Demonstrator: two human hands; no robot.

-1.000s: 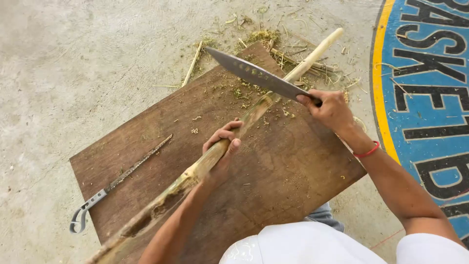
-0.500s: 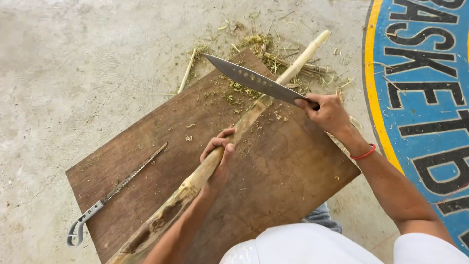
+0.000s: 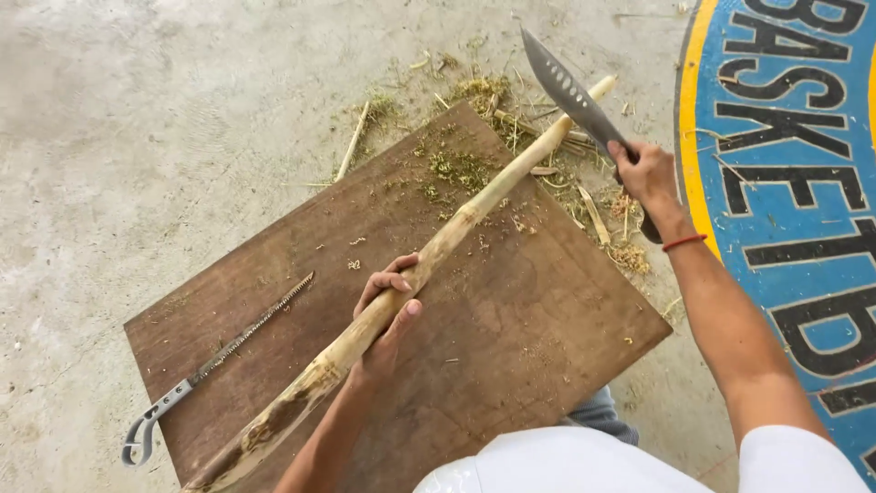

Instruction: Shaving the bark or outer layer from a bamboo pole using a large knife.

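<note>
Most of the stick point(image 3: 429, 260) lying across the board point(image 3: 511, 329) looks peeled pale, bark remaining at its near end; left hand point(image 3: 388, 310) clasps its middle, right hand point(image 3: 643, 173) grips the raised knife point(image 3: 570, 91).

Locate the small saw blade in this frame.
In the head view, the saw blade lies flat on the wooden board's left part, left of the left hand gripping the peeled stick.

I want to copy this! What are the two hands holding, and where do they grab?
The left hand grips the long peeled stick around its middle, fingers curled over it. The right hand holds the big knife by its handle, blade raised.
</note>
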